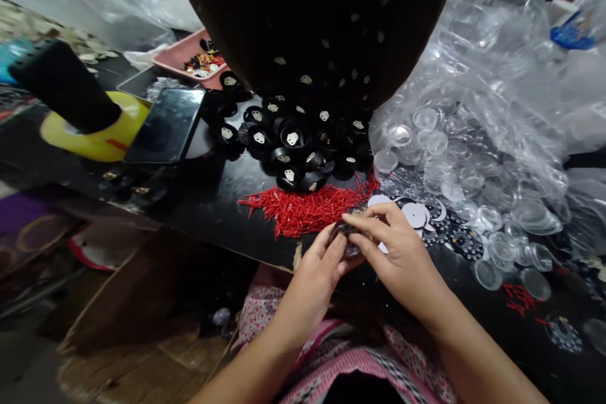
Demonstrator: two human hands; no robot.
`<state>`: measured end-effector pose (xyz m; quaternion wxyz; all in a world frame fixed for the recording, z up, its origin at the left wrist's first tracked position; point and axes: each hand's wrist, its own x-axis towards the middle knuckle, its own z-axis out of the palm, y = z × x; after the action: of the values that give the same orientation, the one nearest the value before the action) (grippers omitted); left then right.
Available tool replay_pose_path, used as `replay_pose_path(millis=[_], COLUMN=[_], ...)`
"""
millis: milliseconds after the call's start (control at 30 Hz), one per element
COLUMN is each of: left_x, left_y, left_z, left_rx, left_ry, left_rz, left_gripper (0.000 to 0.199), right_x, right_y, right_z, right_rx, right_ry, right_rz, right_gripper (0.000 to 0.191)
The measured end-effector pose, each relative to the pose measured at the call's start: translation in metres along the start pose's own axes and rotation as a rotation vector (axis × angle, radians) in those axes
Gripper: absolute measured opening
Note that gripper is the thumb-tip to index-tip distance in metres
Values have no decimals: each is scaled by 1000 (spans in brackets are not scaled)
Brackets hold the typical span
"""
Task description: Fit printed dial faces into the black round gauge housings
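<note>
Presently left grip (pixel 320 265), right grip (pixel 395 243) nearly closed, both pinching small round part (pixel 350 249).

Piece (pixel 353 250) before strips (pixel 303 208) | caps (pixel 438 167) right | bag (pixel 511 69) behind caps | phone (pixel 166 125) left

1. Left hand (pixel 322 268) curls inward, its thumb (pixel 335 251) pointing toward the right fingertips
2. Right hand (pixel 402 249) faces it, index finger (pixel 367 223) and right thumb (pixel 372 252) bent toward the left thumb's tip
3. Both hands' fingertips pinch close together, just beside one another
4. Bare left forearm (pixel 260 353) and right forearm (pixel 483 347) spread apart behind the fingers, slanting back toward the body
</note>
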<state>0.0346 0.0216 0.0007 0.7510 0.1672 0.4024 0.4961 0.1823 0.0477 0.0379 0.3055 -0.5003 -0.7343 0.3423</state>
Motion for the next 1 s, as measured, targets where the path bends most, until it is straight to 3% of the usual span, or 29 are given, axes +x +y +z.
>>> replay_pose_path(millis=[133,233,367,467,567,667,733,800,867,933,1000], left_x=[-8,-13,-14,-16,-29,-52,-61,-55,-33,0,34], left_y=[1,0,0,4,12,25,38,52,66,78,87], left_z=[-3,-4,0,-2,-25,-71,-102,-118,-118,-104,-87], left_rx=[233,369,456,517,579,731,992,1325,1518,1577,1599], left_ry=[20,-27,-73,-35,4,247,510,625,536,356,240], left_rz=[112,144,164,185,137,200,387,579,698,739,762], left_gripper=[35,35,35,33,33,38,41,43,42,43,46], right_x=[2,5,8,9,9,5,3,2,3,3,1], right_y=[-6,-9,-12,-12,-9,-2,0,-2,-9,-15,-16], right_z=[8,9,18,28,29,22,18,19,23,26,25], right_rx=[-19,-159,-314,-259,-122,15,58,68,62,44,36], right_ry=[-13,55,137,162,39,-102,-80,-86,-184,-280,-283], right_rz=[20,59,-38,-70,-45,59,144,169,108,35,32], right_gripper=[22,33,39,39,37,27,24,22,19,19,20])
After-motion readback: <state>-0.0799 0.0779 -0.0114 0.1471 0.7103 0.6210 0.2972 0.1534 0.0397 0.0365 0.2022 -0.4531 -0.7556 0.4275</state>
